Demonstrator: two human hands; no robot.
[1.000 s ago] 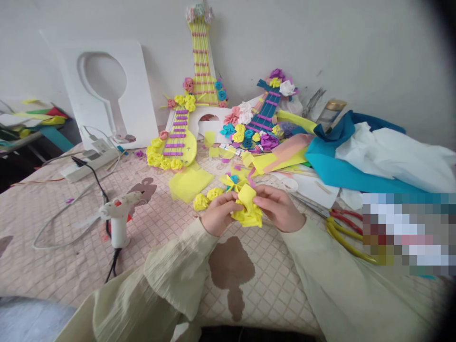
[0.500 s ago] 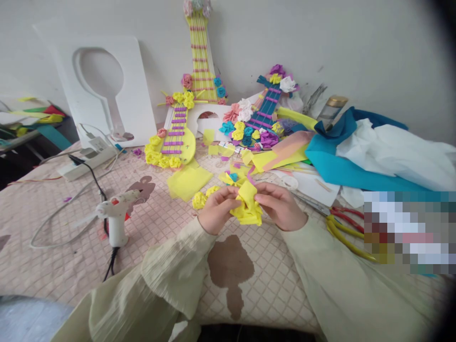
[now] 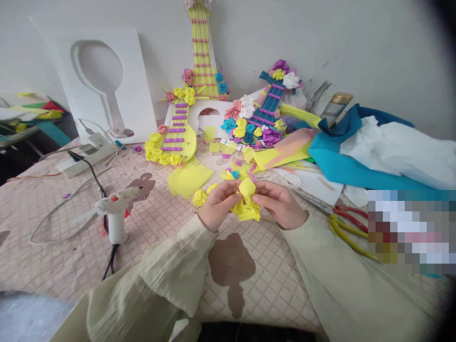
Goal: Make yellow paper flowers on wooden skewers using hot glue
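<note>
Between my two hands is a yellow crepe-paper flower [image 3: 247, 209], with one rounded petal standing up at its top. My left hand [image 3: 221, 204] pinches its left side, and my right hand [image 3: 281, 202] pinches its right side near the raised petal. Fingertips partly hide the folds. Just left of my left hand, finished yellow paper roses [image 3: 200, 197] lie on the table. Behind them rest flat yellow paper sheets [image 3: 190, 179]. A small blue-and-yellow paper piece [image 3: 233, 174] lies beyond my fingers.
A hot glue gun [image 3: 117, 213] stands at left by a power strip [image 3: 85, 159]. Flower-trimmed paper instruments, one yellow [image 3: 185, 137] and one blue [image 3: 269, 107], lean at the back. Pliers with yellow handles [image 3: 351, 237] lie right, near blue paper [image 3: 335, 166]. A white foam board [image 3: 137, 85] leans against the wall.
Both hands keep hold of the yellow flower, and its upper petal now looks rounder and more upright. The view has shifted slightly.
</note>
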